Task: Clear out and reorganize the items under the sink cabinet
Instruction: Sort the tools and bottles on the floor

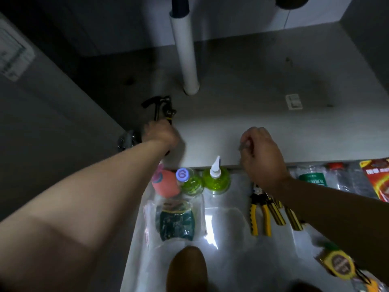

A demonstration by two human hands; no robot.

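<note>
Seen from my head camera, both arms reach into the dim under-sink cabinet [242, 85], its bare floor filling the upper half of the frame around a white drain pipe [186, 57] at top centre. My left hand [161, 132], left of centre, is clamped around the handles of a hammer [156, 105] and what looks like a pair of pliers, their heads poking up above the knuckles. My right hand [261, 152], right of centre, is curled into a loose fist at the cabinet's front edge; I cannot tell whether it grips anything. On the pale floor in the lower half sit two green bottles [215, 180], side by side, one with a white nozzle, with a pink sponge [166, 184] just left of them. Below those lies a clear bag of scouring pads [175, 220]. Yellow-handled pliers [260, 213] lie under my right forearm, empty plastic bottles [336, 178] and a red packet [376, 178] at the right edge.
</note>
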